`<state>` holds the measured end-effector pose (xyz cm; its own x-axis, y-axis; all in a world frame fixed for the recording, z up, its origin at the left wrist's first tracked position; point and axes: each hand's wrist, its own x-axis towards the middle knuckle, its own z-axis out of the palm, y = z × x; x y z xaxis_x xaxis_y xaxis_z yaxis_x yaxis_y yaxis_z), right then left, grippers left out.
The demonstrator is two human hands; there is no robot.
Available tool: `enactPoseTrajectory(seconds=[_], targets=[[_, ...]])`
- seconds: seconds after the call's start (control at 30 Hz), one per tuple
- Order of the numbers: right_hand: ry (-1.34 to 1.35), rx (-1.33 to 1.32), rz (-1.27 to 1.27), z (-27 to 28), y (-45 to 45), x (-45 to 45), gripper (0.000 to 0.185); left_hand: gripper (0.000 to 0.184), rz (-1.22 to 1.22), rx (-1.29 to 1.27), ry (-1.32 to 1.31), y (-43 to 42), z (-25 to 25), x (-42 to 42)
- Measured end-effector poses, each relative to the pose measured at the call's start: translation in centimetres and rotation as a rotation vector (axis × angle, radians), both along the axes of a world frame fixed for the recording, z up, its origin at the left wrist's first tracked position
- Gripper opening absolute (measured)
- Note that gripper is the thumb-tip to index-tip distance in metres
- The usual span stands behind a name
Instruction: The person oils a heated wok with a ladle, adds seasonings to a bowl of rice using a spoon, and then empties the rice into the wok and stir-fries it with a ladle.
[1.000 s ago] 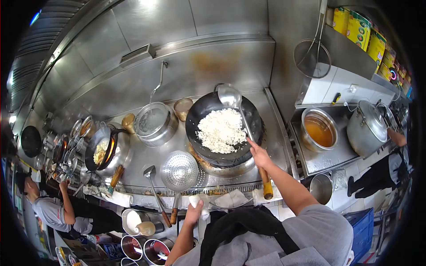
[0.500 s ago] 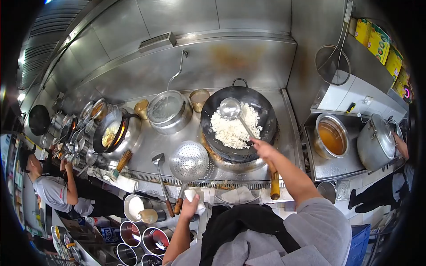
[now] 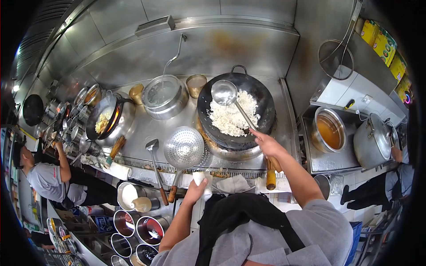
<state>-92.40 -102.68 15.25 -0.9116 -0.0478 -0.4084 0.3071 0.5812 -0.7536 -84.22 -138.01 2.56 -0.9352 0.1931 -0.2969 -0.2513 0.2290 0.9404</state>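
Note:
My right hand (image 3: 269, 146) is closed round the handle of a steel ladle (image 3: 224, 92). The ladle's bowl hangs over the far left side of a black wok (image 3: 265, 99), at the edge of a heap of white rice (image 3: 228, 119). My left hand (image 3: 194, 191) grips a folded white cloth (image 3: 203, 181) at the stove's front edge. Just left of that hand lies a perforated strainer (image 3: 183, 147) with a wooden handle. Beside it rests a long-handled spatula (image 3: 156, 166).
A lidded pot (image 3: 165, 98) stands left of the wok. At the right are a pot of brown liquid (image 3: 329, 133) and a large lidded pot (image 3: 372, 144). Sauce containers (image 3: 151, 229) stand at lower left. One person (image 3: 51, 179) works at left; another's arm shows at far right.
The ladle's bowl has shifted toward the wok's far left side, with my right hand still on its handle. The whole view has moved slightly. My left hand keeps hold of the cloth.

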Motion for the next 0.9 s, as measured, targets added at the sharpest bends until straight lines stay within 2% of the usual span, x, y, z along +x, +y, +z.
enactPoseTrajectory(seconds=[0.03, 0.17, 0.23, 0.27, 0.3, 0.37, 0.43, 0.5, 0.57, 0.63, 0.67, 0.7, 0.77, 0.8, 0.83, 0.87, 0.9], targets=[[0.018, -0.023, 0.011, 1.2, -0.1, 1.5, 0.048, 0.040, 0.001, 0.008, 0.003, 0.0, 0.0, -0.5], [-0.112, -0.085, 0.036, -3.5, 1.0, 2.6, 0.048, 0.036, 0.037, 0.064, -0.065, 1.0, 0.2, -1.6], [-0.248, -0.194, -0.044, -4.5, 0.9, 1.7, 0.049, 0.035, 0.009, 0.143, -0.052, 1.9, 0.1, -2.4], [-0.169, 0.011, 0.015, -4.6, 1.3, 1.3, 0.049, 0.034, -0.034, 0.117, -0.015, 2.2, -0.3, -3.1], [-0.169, 0.013, 0.019, -4.0, 1.4, 1.7, 0.049, 0.034, -0.030, 0.119, -0.015, 2.4, 0.1, -3.5], [0.214, 0.075, 0.099, -4.3, 2.3, 4.1, 0.049, 0.034, -0.039, 0.176, -0.082, 3.0, 1.1, -4.1], [0.440, 0.178, 0.162, -4.1, 3.1, 6.4, 0.048, 0.032, 0.022, 0.244, -0.018, 4.0, 0.6, -5.2], [-0.263, -0.123, -0.027, -0.9, 2.5, 8.3, 0.048, 0.033, 0.060, 0.279, -0.085, 4.6, -0.5, -6.3], [-0.322, -0.116, -0.025, -5.1, 4.0, 6.9, 0.054, 0.037, 0.078, 0.343, -0.131, 6.1, -0.7, -6.9], [-0.163, -0.253, -0.134, -7.4, 5.6, 4.1, 0.055, 0.044, 0.176, 0.498, -0.319, 8.0, -2.4, -9.1], [-0.134, -0.090, -0.165, -3.7, 4.1, 3.7, 0.058, 0.050, 0.156, 0.506, -0.366, 8.6, -4.8, -10.3], [-0.119, -0.091, -0.162, -2.8, 3.7, 3.6, 0.058, 0.057, 0.140, 0.532, -0.397, 9.3, -3.1, -10.4], [0.026, -0.118, -0.367, -1.5, 3.9, 2.7, 0.063, 0.061, 0.104, 0.571, -0.507, 10.7, -4.2, -12.2], [0.002, -0.077, -0.325, -2.6, 5.2, 1.1, 0.071, 0.062, 0.115, 0.546, -0.506, 11.9, -5.3, -13.5], [0.017, -0.074, -0.328, -5.4, 5.9, -1.8, 0.071, 0.064, 0.127, 0.519, -0.513, 13.0, -6.0, -14.4], [0.219, 0.269, -0.241, -8.7, 6.7, -5.0, 0.076, 0.061, 0.102, 0.482, -0.545, 13.9, -6.0, -15.2], [0.238, 0.441, -0.176, -7.8, 5.6, -6.1, 0.080, 0.061, 0.092, 0.490, -0.537, 14.8, -5.5, -15.5]])
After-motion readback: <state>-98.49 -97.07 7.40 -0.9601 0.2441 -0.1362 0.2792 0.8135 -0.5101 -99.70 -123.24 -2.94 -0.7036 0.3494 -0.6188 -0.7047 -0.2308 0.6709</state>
